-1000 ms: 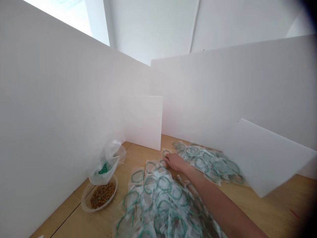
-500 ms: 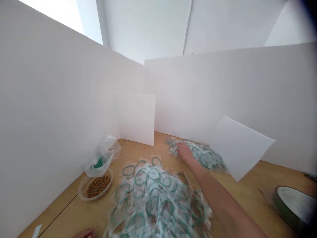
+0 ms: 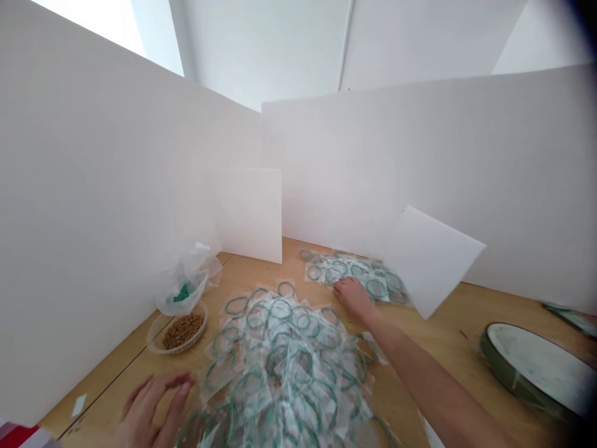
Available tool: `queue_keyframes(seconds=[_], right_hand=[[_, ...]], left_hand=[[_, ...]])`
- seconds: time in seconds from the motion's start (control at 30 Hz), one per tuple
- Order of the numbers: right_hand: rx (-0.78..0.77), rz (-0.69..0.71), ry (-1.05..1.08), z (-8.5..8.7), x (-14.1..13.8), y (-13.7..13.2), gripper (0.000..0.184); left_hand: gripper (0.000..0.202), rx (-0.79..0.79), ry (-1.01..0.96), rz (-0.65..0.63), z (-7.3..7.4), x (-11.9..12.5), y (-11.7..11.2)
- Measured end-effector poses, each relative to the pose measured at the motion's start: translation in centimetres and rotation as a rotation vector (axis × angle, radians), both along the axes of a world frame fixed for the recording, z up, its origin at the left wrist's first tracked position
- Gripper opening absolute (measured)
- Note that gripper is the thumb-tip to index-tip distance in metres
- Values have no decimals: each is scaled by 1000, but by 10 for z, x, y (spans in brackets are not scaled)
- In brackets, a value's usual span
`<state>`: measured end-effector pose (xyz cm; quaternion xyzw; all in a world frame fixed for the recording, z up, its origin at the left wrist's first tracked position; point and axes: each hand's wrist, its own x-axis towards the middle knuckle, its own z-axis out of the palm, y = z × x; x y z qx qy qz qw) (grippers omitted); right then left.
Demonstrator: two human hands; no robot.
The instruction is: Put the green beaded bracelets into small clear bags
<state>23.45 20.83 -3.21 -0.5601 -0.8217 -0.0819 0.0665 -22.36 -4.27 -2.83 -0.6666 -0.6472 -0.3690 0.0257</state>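
A large heap of clear packets (image 3: 284, 367), each with a green beaded ring inside, fills the front middle of the table. Behind it, near the back partition, lies a smaller heap of similar packets (image 3: 359, 270). My right hand (image 3: 353, 295) is at the near edge of that smaller heap, fingers curled together and pointing left; its fingertips are hidden, and I cannot see what they hold. My left hand (image 3: 156, 404) hovers at the left of the big heap, fingers apart and bent, with nothing between thumb and fingers.
On the left, a clear tub of brown beads (image 3: 183, 333) sits by a plastic bag of green beads (image 3: 184, 291). White partitions (image 3: 116, 186) enclose the table. Two white boards (image 3: 252, 214) stand at the back, one tilted (image 3: 433, 261). A round green-sided dish (image 3: 536, 367) is at right.
My right hand has drawn back from the smaller heap's left part to its near edge. My left hand has risen into view from the bottom edge. The view has shifted slightly.
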Motion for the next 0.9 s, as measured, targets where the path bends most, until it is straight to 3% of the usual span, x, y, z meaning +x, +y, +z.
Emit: queue_keyframes(seconds=[0.13,0.2,0.27,0.4,0.53,0.7,0.9], right_hand=[[29,-11,49,3,-7,-15,19],[56,-54,74,7,-9,-13,23],[85,-109,90,11,-10,-7,24],[107,-154,82,13,-14,11,36],[73,-91,21,7,-18,20,34],[47,-58,-47,0,-15,15,28],[67,-99,-84,-4,-27,3,28]], left_hand=[[23,49,50,-214,68,60,58],[26,-32,103,-365,87,97,97],[28,-80,141,-449,93,136,137],[32,-264,290,-509,77,207,208],[43,-370,346,-493,42,242,252],[52,-481,377,-426,5,237,262],[54,-465,408,-402,-14,229,255]])
